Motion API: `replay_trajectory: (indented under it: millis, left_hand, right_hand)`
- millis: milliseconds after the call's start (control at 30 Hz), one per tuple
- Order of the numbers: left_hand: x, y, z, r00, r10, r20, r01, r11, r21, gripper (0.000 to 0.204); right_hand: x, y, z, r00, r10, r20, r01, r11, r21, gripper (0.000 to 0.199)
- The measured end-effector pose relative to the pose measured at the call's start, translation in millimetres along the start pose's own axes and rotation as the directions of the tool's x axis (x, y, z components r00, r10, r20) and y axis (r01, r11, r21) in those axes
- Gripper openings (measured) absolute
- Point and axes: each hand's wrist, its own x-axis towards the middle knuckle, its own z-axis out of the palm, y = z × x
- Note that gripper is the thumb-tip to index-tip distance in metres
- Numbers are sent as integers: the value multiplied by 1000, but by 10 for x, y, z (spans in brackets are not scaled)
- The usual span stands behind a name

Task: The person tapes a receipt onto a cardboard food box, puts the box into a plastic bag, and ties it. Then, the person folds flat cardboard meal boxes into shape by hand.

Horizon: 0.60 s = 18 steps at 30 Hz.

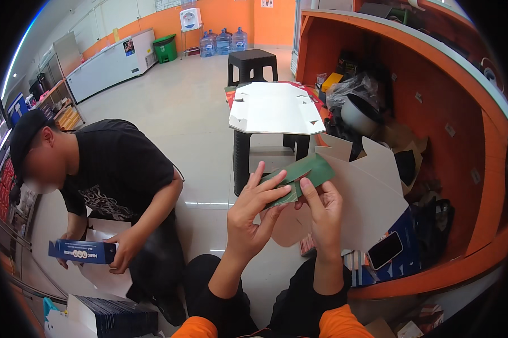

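A partly folded cardboard box is up in front of my lap, its wide plain beige side showing. Along its left edge runs a green side flap. My left hand grips the near end of this flap, fingers stretched across the green face and thumb underneath. On the other side, my right hand pinches the flap, its thumb pressed on the card close to my left fingertips. Parts of both hands' fingers are hidden by the card.
Flat white card sheets lie on a black stool ahead. To the left, a co-worker holds a blue box above stacked blue cartons. An orange shelf unit borders my right. A phone rests on blue packaging beside it.
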Motion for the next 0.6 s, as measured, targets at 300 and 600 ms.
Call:
replay_trajectory:
  millis: [300, 600]
  left_hand:
    - [-25, 82, 65, 999, -18, 34, 3, 918, 397, 29]
    - [8, -19, -355, 919, -279, 278, 258, 960, 110, 98]
  right_hand:
    - [-53, 124, 70, 999, -21, -41, 17, 996, -87, 14]
    - [-73, 57, 64, 917, 201, 343, -85, 942, -324, 17]
